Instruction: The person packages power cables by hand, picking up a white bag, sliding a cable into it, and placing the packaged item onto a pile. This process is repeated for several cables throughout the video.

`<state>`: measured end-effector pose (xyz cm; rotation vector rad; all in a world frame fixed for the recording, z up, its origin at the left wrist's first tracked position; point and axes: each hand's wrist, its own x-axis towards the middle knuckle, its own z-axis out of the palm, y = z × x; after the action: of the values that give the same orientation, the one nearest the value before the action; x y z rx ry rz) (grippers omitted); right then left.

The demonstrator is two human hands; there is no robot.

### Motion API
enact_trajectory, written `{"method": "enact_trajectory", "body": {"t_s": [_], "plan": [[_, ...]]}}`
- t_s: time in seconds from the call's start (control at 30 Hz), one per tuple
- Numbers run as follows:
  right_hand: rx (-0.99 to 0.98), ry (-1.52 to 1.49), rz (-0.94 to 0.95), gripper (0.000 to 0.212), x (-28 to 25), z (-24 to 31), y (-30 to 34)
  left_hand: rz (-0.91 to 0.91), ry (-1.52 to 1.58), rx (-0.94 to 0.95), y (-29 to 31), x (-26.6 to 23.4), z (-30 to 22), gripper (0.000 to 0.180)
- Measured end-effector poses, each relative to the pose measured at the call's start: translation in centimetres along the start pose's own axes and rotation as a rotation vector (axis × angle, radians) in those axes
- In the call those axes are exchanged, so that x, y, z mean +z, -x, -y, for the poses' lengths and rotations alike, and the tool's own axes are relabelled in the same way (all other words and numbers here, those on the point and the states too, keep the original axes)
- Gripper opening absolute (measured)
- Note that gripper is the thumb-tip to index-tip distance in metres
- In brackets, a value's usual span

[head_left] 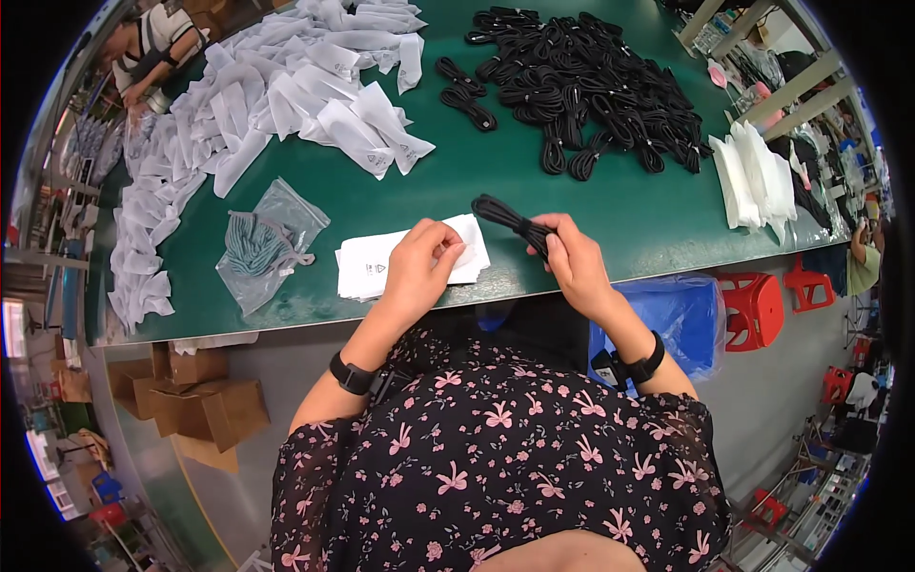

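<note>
My right hand is closed round one end of a bundled black cable, held just above the table near its front edge. To its left, my left hand rests over a stack of flat white bags, its thumb and fingertips pinched together at the stack's right part. Whether a bag's edge is between those fingers is too small to tell. A large heap of black coiled cables lies at the far right. Filled white bags are piled across the far left.
A clear zip bag with striped cloth lies left of the stack. More white packets sit at the table's right end. Below the front edge stand a blue lined bin, red stools and cardboard boxes. Another person works at far left.
</note>
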<state>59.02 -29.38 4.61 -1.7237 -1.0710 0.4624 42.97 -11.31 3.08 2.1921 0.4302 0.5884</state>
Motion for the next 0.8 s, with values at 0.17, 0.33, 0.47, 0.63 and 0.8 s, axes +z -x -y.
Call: {"method": "enact_trajectory", "body": {"t_s": [0.17, 0.33, 0.47, 0.63, 0.8], "plan": [[-0.085, 0.14, -0.025, 0.024, 0.2, -0.9, 1.6, -0.045, -0.352, 0.316, -0.3, 0.5, -0.1, 0.009], [-0.247, 0.254, -0.07, 0.024, 0.7, -1.5, 2.2, 0.007, -0.185, 0.061, 0.0, 0.5, 0.5, 0.008], [-0.358, 0.393, -0.028, 0.026, 0.5, -0.7, 2.1, -0.025, 0.131, -0.153, 0.0, -0.1, 0.7, 0.007], [-0.399, 0.402, 0.092, 0.024, 0.2, -0.6, 1.7, 0.025, 0.191, -0.055, 0.0, -0.7, 0.1, 0.007], [-0.311, 0.234, 0.142, 0.024, 0.6, -0.8, 0.6, 0.076, -0.01, 0.33, -0.9, -1.4, -1.2, 0.008]]}}
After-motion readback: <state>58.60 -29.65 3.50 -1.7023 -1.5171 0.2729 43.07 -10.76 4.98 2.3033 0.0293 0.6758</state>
